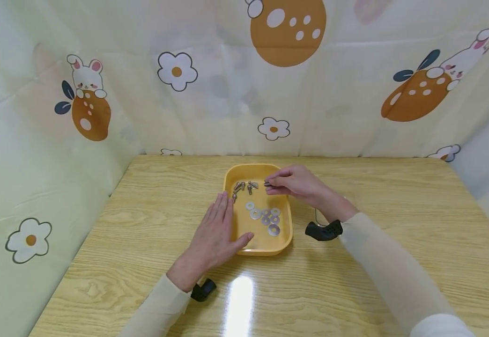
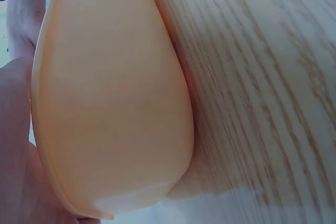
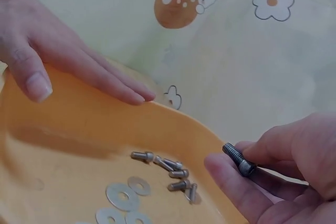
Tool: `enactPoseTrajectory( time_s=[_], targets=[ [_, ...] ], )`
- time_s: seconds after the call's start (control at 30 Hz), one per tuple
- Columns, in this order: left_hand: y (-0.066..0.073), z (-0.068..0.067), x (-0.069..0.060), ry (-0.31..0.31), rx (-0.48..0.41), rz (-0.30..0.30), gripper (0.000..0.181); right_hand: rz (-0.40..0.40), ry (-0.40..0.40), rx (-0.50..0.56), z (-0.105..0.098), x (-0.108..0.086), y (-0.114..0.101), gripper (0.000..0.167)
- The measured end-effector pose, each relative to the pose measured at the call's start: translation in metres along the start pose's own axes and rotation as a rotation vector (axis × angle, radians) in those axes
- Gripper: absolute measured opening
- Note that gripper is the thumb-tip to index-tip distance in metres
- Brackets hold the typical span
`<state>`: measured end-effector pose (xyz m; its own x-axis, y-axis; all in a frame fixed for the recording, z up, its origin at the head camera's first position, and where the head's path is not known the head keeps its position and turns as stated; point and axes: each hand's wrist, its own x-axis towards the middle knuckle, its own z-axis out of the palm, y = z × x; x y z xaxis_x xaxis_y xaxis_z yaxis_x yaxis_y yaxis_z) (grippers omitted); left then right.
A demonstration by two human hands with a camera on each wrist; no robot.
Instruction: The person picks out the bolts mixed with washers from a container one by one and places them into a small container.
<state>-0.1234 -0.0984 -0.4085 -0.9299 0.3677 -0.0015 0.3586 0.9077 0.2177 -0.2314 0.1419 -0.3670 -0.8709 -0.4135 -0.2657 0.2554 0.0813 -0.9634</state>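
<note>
My right hand [image 1: 297,182] is over the far right corner of a yellow plastic tray [image 1: 265,244]. Between its thumb and fingers it pinches a metal socket-head screw [image 3: 239,158], threaded end up in the right wrist view. A dark shape lies along the fingers behind that screw; I cannot tell what it is. Several similar screws [image 3: 178,173] lie loose at the tray's far left. Flat silver washers [image 1: 274,230] are spread over its middle and right. My left hand [image 1: 215,236] rests on the left rim, fingers straight, thumb over the near corner.
The tray stands on a wood-grain table [image 1: 156,206]. Behind and at the left hangs a patterned curtain [image 1: 223,107]. A black wrist strap piece [image 1: 324,230] juts below the right wrist, another [image 1: 203,290] beside the left.
</note>
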Motion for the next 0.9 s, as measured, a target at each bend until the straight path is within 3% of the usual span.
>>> enactPoseTrajectory(
  time_s=[0.3, 0.9],
  targets=[
    [0.018, -0.006, 0.010, 0.021, -0.015, 0.079, 0.100, -0.035, 0.015, -0.013, -0.023, -0.022, 0.001, 0.036],
    [0.076, -0.010, 0.037, 0.003, 0.006, 0.205, 0.100, -0.034, 0.094, -0.016, -0.066, -0.064, 0.007, 0.039]
  ],
)
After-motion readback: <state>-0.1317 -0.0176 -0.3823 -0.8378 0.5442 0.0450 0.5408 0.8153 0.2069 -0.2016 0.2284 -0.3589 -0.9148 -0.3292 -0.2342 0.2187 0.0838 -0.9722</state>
